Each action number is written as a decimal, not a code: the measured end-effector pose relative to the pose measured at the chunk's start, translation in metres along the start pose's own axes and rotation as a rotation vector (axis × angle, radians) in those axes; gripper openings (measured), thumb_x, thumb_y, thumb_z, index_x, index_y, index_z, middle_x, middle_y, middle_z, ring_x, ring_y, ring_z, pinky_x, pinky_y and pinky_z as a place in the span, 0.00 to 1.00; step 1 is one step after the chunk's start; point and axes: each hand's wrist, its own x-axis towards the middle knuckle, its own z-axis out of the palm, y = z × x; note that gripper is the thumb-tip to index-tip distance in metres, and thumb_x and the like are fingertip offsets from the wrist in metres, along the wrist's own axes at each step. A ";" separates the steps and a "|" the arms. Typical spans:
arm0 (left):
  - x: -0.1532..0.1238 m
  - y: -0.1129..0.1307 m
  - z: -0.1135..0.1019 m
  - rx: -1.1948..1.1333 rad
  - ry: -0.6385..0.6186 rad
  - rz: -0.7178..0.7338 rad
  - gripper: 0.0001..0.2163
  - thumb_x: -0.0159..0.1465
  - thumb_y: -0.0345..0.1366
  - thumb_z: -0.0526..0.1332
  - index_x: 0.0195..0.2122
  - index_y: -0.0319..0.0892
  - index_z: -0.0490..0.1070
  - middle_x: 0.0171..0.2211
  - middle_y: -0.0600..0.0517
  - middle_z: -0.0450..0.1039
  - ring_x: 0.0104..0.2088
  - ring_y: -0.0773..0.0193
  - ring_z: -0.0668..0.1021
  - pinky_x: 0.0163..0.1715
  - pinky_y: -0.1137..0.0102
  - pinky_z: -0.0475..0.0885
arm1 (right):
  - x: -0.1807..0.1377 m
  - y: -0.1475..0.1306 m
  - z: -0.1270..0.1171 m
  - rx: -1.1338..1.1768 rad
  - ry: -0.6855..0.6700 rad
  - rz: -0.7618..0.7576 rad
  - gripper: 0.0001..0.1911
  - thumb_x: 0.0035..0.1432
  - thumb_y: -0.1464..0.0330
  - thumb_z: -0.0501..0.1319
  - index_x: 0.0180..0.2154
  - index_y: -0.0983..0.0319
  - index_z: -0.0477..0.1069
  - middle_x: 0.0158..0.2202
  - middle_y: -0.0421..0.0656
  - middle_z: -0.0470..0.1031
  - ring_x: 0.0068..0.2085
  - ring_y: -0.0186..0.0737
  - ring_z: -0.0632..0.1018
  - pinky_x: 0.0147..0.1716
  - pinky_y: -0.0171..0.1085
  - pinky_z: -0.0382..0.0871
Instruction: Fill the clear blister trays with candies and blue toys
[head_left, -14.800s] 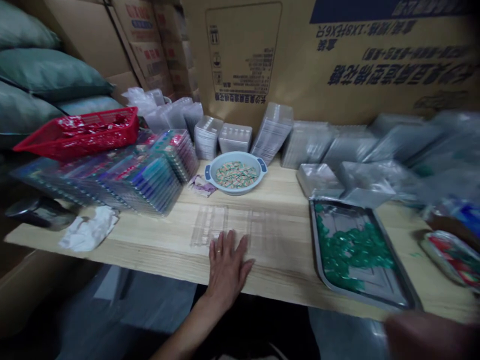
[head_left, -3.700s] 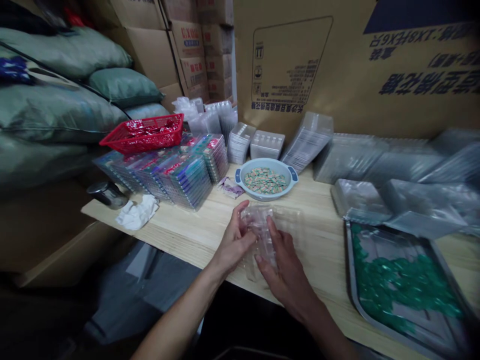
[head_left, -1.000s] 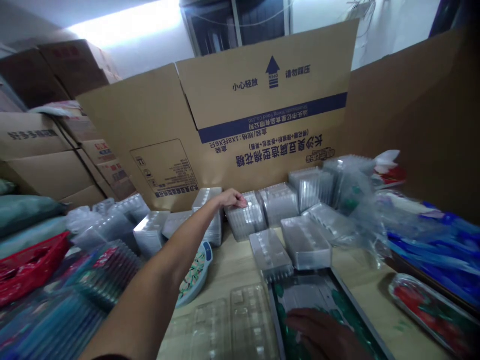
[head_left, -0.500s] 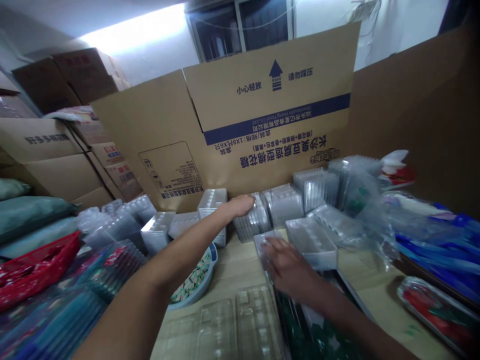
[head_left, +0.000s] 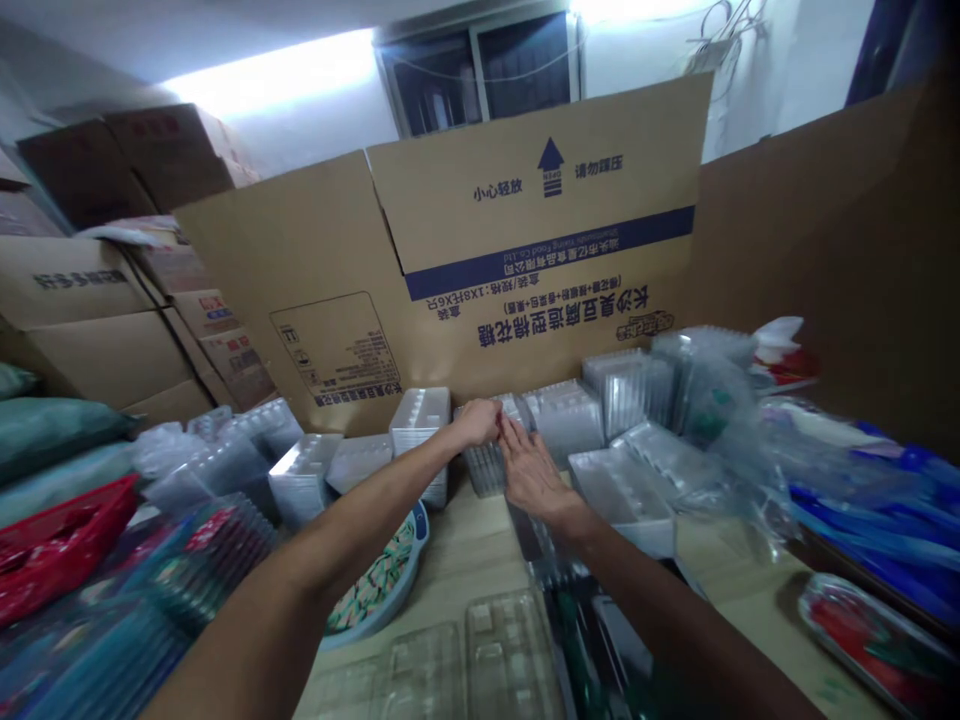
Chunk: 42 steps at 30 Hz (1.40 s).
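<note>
In the head view, my left hand is closed over the top of an upright stack of clear plastic trays beside the cardboard. My right hand meets it there, fingers stretched out and pressed against the same stack, the tips touching my left hand. Whether a single tray is lifted away between them is hidden. Below my right wrist lies a narrow clear tray. Closer to me are empty clear compartment trays laid flat. Left of them stands a light-blue basin of small pink, green and white pieces.
More tray stacks line the large cardboard box. On the right are another tray stack, crumpled clear plastic, blue bags and a red-and-green pack. A red basket and teal packs lie left.
My right hand has moved up from the narrow tray to the upright stack beside my left hand. My left hand stays on that stack. The camera view has shifted slightly.
</note>
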 end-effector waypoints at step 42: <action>-0.655 -0.127 0.007 -0.212 0.133 -1.401 0.24 0.64 0.31 0.56 0.62 0.34 0.62 0.37 0.45 0.78 0.33 0.59 0.80 0.34 0.69 0.73 | -0.254 -0.180 -0.035 0.772 -0.246 0.045 0.18 0.69 0.63 0.51 0.56 0.57 0.69 0.51 0.49 0.74 0.44 0.42 0.80 0.38 0.40 0.76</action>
